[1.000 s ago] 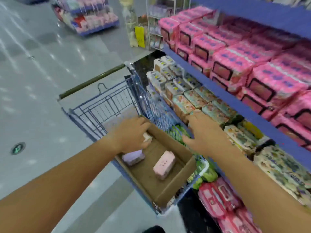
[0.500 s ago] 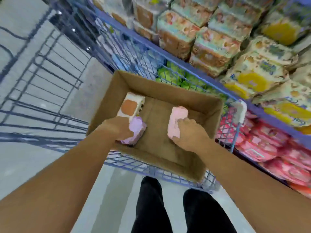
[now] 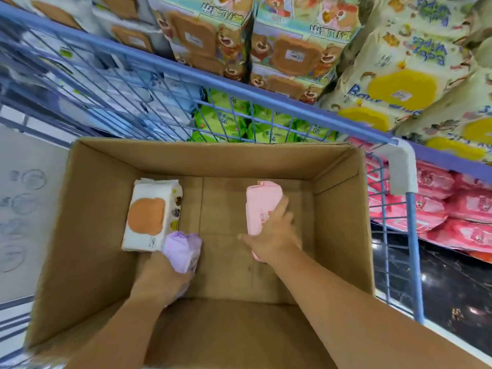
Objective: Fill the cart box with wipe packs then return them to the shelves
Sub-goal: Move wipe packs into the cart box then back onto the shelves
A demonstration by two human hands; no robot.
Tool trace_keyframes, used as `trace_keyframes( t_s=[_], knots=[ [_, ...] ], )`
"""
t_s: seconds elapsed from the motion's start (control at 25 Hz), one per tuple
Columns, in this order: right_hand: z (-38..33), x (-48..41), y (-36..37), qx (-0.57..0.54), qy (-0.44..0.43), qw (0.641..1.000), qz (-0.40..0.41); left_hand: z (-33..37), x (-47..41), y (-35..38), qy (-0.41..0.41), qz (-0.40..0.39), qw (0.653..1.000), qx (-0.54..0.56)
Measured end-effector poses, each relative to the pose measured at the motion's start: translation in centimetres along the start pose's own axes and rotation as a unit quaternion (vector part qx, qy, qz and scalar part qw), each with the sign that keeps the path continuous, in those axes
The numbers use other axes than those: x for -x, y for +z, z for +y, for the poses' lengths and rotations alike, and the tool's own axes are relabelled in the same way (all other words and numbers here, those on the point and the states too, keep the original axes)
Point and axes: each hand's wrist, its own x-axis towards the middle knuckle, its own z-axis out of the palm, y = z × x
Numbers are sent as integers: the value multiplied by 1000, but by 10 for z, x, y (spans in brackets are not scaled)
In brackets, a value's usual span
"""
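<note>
Both hands are down inside the cardboard box (image 3: 87, 235), which sits in the blue wire cart (image 3: 239, 94) pulled up against the shelves. The left hand (image 3: 159, 278) grips a purple wipe pack (image 3: 182, 249) near the middle of the box floor; its fingers wrap under the pack and are mostly hidden, but the pack is plainly clasped. The right hand (image 3: 271, 238) holds a pink wipe pack (image 3: 262, 206) towards the right wall, fingers curled over its near end and thumb spread out to the left. A third pack, white with an orange lid (image 3: 151, 214), lies flat by the left wall, just beside the purple one and perhaps touching it. With only three packs on an otherwise bare floor and one in each hand, this could be setting down during the fill or lifting out for the return; I would lean to the return, since both grips look firm rather than releasing. If so, the next move calls for raising both packs clear of the tall box walls and the cart rim, then matching each to its own stock. The pink packs (image 3: 466, 217) on the low shelf to the right look the likely home for the pink one; no purple stock shows here, so that one needs a look elsewhere.
</note>
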Motion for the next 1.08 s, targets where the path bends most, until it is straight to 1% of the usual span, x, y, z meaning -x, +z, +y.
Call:
trace_keyframes(
  t_s=[0.08, 0.12, 0.16, 0.2, 0.24, 0.28, 0.36, 0.4, 0.48, 0.6, 0.68, 0.84, 0.96, 1.08],
  knots=[
    [2, -7, 9, -18, -5, 999, 28, -2, 4, 7, 3, 40, 998, 53],
    [4, -10, 7, -57, -10, 998, 31, -4, 3, 6, 20, 45, 997, 65],
    [6, -13, 2, -126, -15, 992, 26, 0, 3, 3, 37, 43, 995, 79],
    [9, -14, -6, -218, -10, 976, 8, 5, 4, -3, 35, 36, 995, 91],
    [12, -13, -14, -307, 3, 951, -26, 9, 5, -8, 27, 25, 992, 121],
    [14, -10, -22, -384, 20, 920, -74, 14, 7, -13, 25, 11, 984, 175],
    [15, 1, -35, -489, 49, 854, -170, 27, 13, -19, 47, -20, 961, 271],
    [14, 10, -41, -523, 47, 827, -201, 35, 18, -23, 61, -35, 950, 304],
    [14, 25, -50, -564, 28, 791, -234, 51, 28, -35, 81, -45, 927, 364],
    [17, 54, -73, -585, -11, 763, -275, 67, 51, -68, 100, -42, 892, 439],
    [20, 77, -97, -580, -41, 760, -289, 74, 79, -95, 137, -47, 876, 461],
    [22, 137, -157, -544, -119, 779, -288, 78, 154, -145, 189, -60, 857, 476],
    [25, 196, -226, -540, -179, 783, -251, 96, 221, -177, 234, -70, 843, 480],
    [34, 255, -288, -541, -224, 787, -195, 127, 281, -203, 297, -73, 815, 492]
  ],
)
